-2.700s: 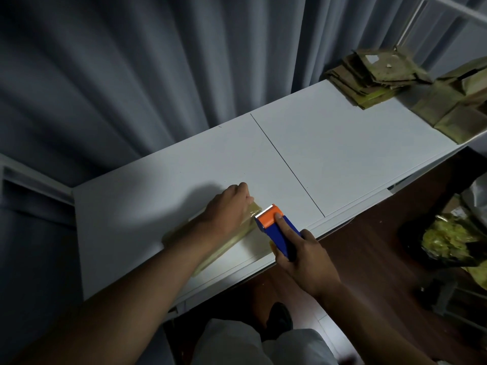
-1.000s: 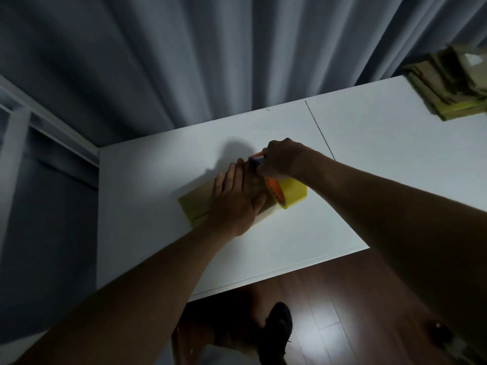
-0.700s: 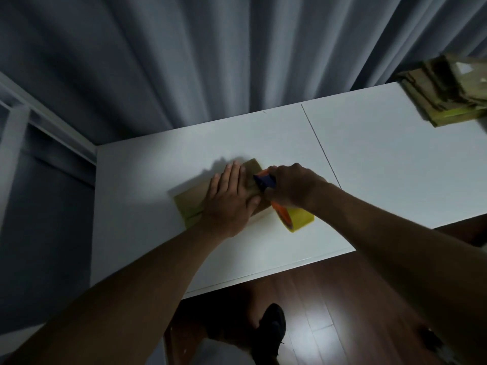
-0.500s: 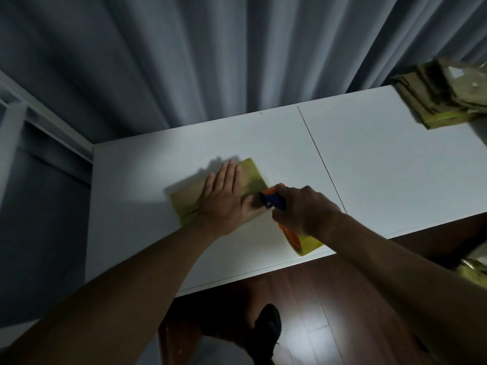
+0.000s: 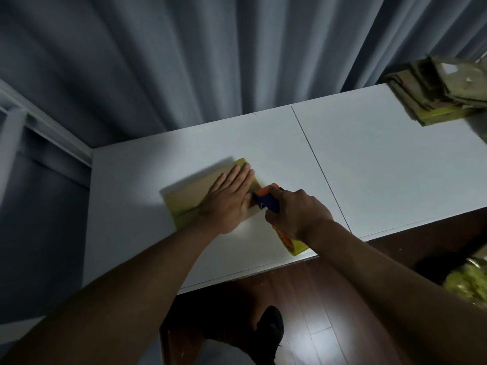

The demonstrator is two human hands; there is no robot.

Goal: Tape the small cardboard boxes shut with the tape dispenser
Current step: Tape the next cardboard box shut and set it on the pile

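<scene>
A small flat cardboard box (image 5: 185, 197) lies on the white table (image 5: 369, 167), left of its middle seam. My left hand (image 5: 228, 200) presses flat on the box with straight fingers. My right hand (image 5: 296, 213) grips the blue and orange tape dispenser (image 5: 266, 200), whose head meets the box's right end beside my left thumb. The yellow tape roll (image 5: 297, 246) sticks out below my right wrist, near the table's front edge.
A stack of flattened cardboard boxes (image 5: 442, 93) sits at the table's far right corner. Grey curtains hang behind the table. Dark wooden floor (image 5: 303, 299) and my shoe (image 5: 268, 327) lie below the front edge. A yellowish bag (image 5: 471, 283) is at lower right.
My right hand has drawn the tape dispenser across the box from its far side toward me and to the right end. My left hand stayed pressing on the box.
</scene>
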